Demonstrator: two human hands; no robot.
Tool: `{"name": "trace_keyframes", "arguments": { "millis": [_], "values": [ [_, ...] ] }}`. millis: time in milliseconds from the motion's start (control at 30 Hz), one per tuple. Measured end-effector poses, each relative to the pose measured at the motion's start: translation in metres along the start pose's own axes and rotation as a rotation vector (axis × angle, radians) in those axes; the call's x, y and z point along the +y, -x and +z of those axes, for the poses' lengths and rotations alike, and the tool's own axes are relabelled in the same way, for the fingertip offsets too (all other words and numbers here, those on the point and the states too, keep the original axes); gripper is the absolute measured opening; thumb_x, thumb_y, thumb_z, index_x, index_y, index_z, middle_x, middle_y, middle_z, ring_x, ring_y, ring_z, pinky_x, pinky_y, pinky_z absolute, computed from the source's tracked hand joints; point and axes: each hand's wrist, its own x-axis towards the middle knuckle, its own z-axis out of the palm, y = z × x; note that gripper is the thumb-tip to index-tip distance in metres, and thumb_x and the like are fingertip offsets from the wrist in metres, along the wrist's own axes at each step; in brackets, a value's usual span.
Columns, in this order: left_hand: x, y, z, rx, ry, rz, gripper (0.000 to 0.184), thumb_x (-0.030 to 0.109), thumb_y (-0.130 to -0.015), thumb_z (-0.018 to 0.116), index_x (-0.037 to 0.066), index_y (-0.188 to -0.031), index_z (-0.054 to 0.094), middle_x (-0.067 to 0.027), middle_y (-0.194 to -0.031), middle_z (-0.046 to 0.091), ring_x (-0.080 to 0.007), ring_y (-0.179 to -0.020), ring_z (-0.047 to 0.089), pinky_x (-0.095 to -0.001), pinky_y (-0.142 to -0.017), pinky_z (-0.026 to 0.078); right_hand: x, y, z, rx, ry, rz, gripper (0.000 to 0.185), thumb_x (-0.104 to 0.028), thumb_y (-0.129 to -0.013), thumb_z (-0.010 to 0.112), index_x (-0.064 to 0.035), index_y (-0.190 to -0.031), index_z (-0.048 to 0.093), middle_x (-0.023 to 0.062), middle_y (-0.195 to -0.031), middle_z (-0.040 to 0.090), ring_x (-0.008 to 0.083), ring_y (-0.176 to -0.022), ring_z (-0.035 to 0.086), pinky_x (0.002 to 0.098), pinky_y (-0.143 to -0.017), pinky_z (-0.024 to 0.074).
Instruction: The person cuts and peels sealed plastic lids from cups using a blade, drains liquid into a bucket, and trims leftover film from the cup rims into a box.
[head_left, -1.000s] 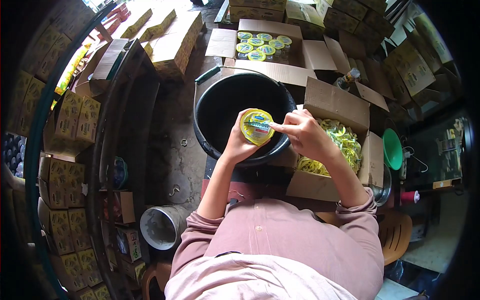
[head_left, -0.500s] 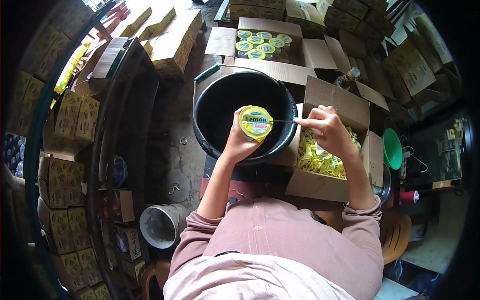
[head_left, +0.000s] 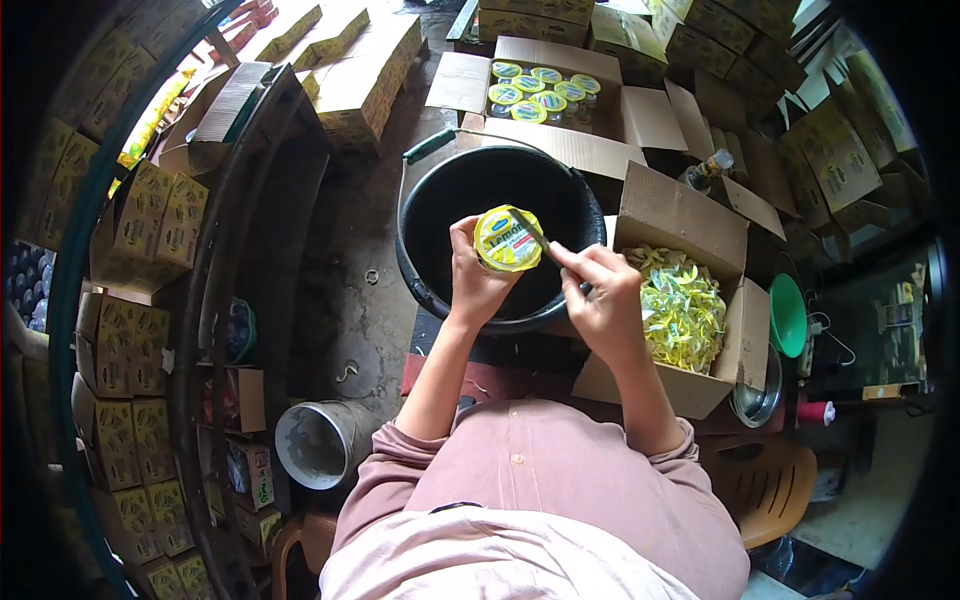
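Observation:
My left hand (head_left: 481,283) is wrapped round a plastic cup with a yellow lemon-printed lid (head_left: 505,238), held over the near side of a black bucket (head_left: 425,225). My right hand (head_left: 603,293) grips a knife (head_left: 530,228) whose blade lies slantwise across the lid's upper right. Whether the edge cuts into the lid I cannot tell. Right of the bucket, a cardboard box (head_left: 655,385) holds a heap of yellow and white film scraps (head_left: 685,312). The cup's body is mostly hidden by my left hand.
Behind the bucket, an open carton (head_left: 545,50) holds several yellow-lidded cups (head_left: 547,100). A grey pail (head_left: 325,447) stands at lower left beside a shelf. A green bowl (head_left: 787,315) and a pink thread spool (head_left: 818,412) are on the right. Printed cartons (head_left: 125,345) are stacked at left.
My right hand has moved left and down, nearer the cup. The blade went from pointing sideways at the lid's right side to lying diagonally over it. The view has shifted slightly.

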Motion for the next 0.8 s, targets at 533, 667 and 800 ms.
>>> {"name": "trace_keyframes", "arguments": {
  "millis": [533, 667, 800],
  "values": [
    [-0.003, 0.000, 0.000, -0.044, 0.017, -0.021, 0.067, 0.007, -0.057, 0.080, 0.002, -0.106, 0.035, -0.0088, -0.100, 0.049, -0.0150, -0.092, 0.054, -0.0259, -0.080, 0.046, 0.008, 0.002, 0.017, -0.105, -0.006, -0.006, 0.028, 0.002, -0.067, 0.054, -0.0013, -0.093, 0.064, 0.0113, -0.068, 0.053, 0.0251, -0.066, 0.053, 0.0343, -0.063, 0.0397],
    [-0.002, 0.000, 0.000, -0.038, 0.051, -0.031, 0.067, 0.006, -0.057, 0.080, 0.002, -0.106, 0.036, -0.0085, -0.099, 0.049, -0.0147, -0.092, 0.054, -0.0256, -0.080, 0.046, 0.006, 0.002, 0.015, -0.149, 0.046, -0.020, 0.028, 0.002, -0.067, 0.053, -0.0012, -0.093, 0.063, 0.0120, -0.071, 0.053, 0.0259, -0.069, 0.054, 0.0352, -0.065, 0.0398],
    [0.000, -0.001, 0.000, -0.056, 0.058, -0.054, 0.067, 0.007, -0.057, 0.080, 0.002, -0.106, 0.036, -0.0084, -0.099, 0.049, -0.0144, -0.092, 0.053, -0.0253, -0.081, 0.045, 0.008, 0.004, 0.015, -0.170, 0.070, -0.004, 0.029, 0.002, -0.068, 0.053, -0.0015, -0.095, 0.063, 0.0121, -0.072, 0.053, 0.0261, -0.071, 0.054, 0.0360, -0.068, 0.0402]
  ]
}}
